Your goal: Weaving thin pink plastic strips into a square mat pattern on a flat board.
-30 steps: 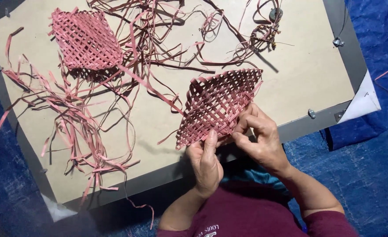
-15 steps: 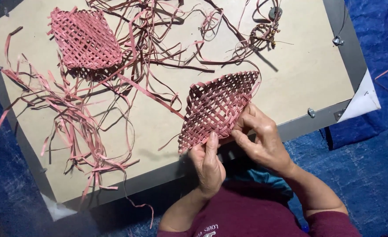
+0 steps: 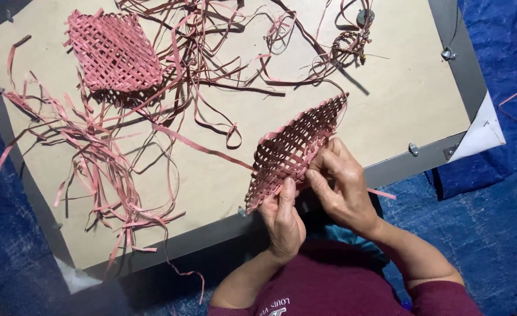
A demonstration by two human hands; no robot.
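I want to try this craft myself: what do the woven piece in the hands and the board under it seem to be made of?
Woven lattice piece: flat pink strips, matte, probably dyed cane, palm leaf or plastic; loose strips curl and kink like thin ribbon. Board: smooth pale tan sheet, likely hardboard or plywood, with a dull grey frame, perhaps metal.

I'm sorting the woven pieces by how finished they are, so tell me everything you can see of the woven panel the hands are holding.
The woven panel is a pink, diamond-shaped open lattice of flat strips, plastic or dyed cane by the look. Gaps show between the crossings. It is lifted and tilted above the near edge of the board, one tip pointing up right. The left hand grips its lower corner, thumb on the weave; the right hand pinches its near edge. One long loose strip trails off to the left.
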